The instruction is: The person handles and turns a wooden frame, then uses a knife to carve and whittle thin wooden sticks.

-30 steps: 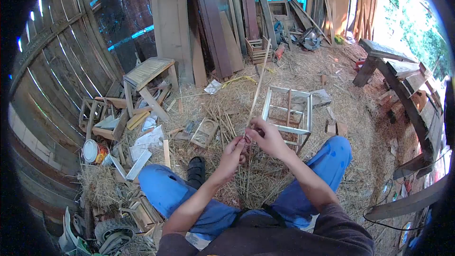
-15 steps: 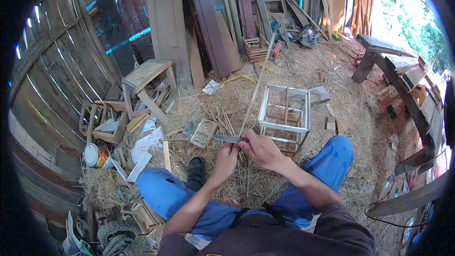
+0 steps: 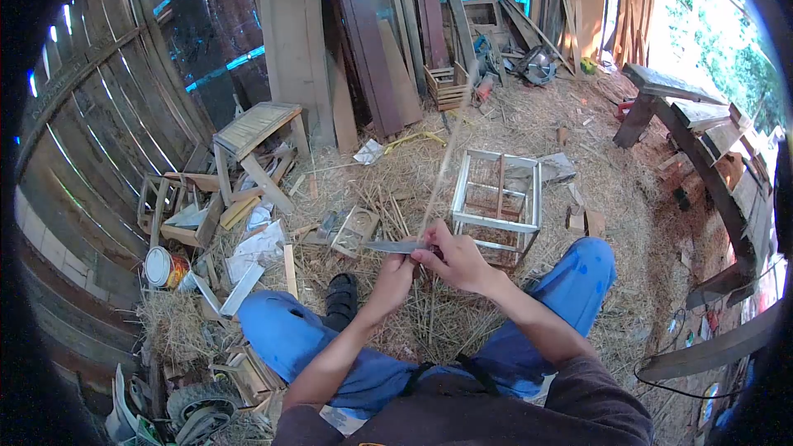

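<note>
Held in my right hand (image 3: 456, 261) is a knife (image 3: 390, 246), its blade pointing left across a long thin wooden strip (image 3: 447, 161). My left hand (image 3: 393, 276), just below the blade, is closed around the strip's near end. The strip runs up and away from me and looks blurred at its far part. Both hands are close together between my knees, over a floor of shavings. The exact contact between blade and strip is too small to make out.
A white-edged wooden frame (image 3: 497, 220) stands ahead to the right, near my right knee. To the left are a small wooden table (image 3: 258, 128), a paint can (image 3: 165, 268) and scrap wood. Boards (image 3: 363, 33) lean against the back wall; a workbench (image 3: 719, 144) is at right.
The knife blade has turned closer to level and my right hand has shifted slightly. The strip has moved a little and is more blurred. My left hand stays nearly in place.
</note>
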`<state>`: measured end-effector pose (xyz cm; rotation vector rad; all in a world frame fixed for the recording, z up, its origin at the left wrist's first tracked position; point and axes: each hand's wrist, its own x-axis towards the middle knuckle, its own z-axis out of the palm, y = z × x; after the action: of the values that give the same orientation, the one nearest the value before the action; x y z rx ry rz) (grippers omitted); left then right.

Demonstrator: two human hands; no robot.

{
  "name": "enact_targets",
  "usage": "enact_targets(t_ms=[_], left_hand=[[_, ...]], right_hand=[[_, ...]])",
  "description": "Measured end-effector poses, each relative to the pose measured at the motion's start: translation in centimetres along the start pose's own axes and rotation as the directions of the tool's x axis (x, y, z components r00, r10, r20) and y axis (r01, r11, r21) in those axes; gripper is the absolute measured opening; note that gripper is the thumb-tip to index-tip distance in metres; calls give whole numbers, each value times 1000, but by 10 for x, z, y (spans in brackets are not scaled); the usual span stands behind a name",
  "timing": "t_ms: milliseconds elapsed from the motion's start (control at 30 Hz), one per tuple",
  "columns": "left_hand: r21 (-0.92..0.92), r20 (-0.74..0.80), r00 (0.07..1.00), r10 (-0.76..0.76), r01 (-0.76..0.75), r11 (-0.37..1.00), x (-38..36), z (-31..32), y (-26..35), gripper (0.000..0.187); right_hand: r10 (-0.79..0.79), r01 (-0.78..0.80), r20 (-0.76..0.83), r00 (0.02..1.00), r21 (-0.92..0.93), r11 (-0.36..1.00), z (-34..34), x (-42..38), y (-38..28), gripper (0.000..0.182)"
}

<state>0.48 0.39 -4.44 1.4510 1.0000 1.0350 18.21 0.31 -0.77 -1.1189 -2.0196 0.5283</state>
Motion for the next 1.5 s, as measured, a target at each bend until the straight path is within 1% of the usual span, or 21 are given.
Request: enact_targets(t_ms=[33, 133, 233, 333, 433, 533, 633, 733, 833, 933, 1033, 1133, 1233, 1333, 1433, 1500], left_hand=[[-45, 17, 999, -45, 45, 998, -2, -1, 6, 28], [-83, 10, 988, -156, 156, 984, -5, -2, 13, 30], [9, -30, 997, -65, 66, 998, -6, 0, 14, 29], [29, -9, 997, -82, 82, 996, -9, 0, 25, 29], [-23, 5, 1000, -12, 12, 1000, -7, 0, 13, 29], [-97, 35, 994, -105, 108, 989, -7, -3, 10, 33], [-64, 94, 994, -64, 70, 995, -7, -6, 10, 37], [-108, 92, 990, -103, 113, 988, -10, -4, 17, 41], [-157, 92, 984, -152, 165, 974, -11, -4, 19, 35], [-413, 146, 979, -143, 192, 891, -8, -7, 14, 29], [-378, 132, 979, -158, 197, 905, -11, -5, 31, 14], [-563, 192, 967, -166, 248, 788, -10, -8, 29, 14], [-593, 226, 962, -151, 259, 762, -10, -10, 39, 15], [-570, 331, 938, -103, 286, 770, -5, -15, 37, 16], [-521, 354, 930, -95, 281, 806, -5, -17, 36, 15], [-496, 303, 938, -166, 304, 814, -6, -17, 41, 14]], right_hand=[[0, 0, -11, 1000, 17, 1000, 0, 1, 1, 40], [31, -31, -2, 1000, 65, 997, -5, 6, 2, 46], [73, -73, 53, 996, -3, 997, -15, 8, -2, 50], [-13, 13, -10, 1000, 4, 1000, -12, 9, 5, 53], [-41, 41, -54, 998, 2, 999, -14, 10, 4, 55], [-22, 20, -49, 999, -44, 999, -23, 11, -2, 55], [7, -7, -16, 1000, -38, 999, -25, 11, -1, 56], [-40, 37, -49, 998, -67, 997, -22, 11, 4, 57], [-68, 63, -66, 996, -68, 996, -24, 12, 2, 58], [-36, 18, -137, 990, -133, 991, -28, 16, 8, 57], [-43, 27, -131, 990, -125, 992, -30, 15, 9, 57], [-30, 15, -118, 993, -124, 992, -29, 16, 4, 59], [-41, 25, -125, 991, -128, 991, -31, 17, 4, 59], [-69, 52, -146, 987, -114, 992, -34, 16, 5, 55], [-13, 0, -97, 995, -134, 991, -38, 13, -1, 55], [-2, -6, -89, 996, -92, 996, -35, 12, -2, 55]])
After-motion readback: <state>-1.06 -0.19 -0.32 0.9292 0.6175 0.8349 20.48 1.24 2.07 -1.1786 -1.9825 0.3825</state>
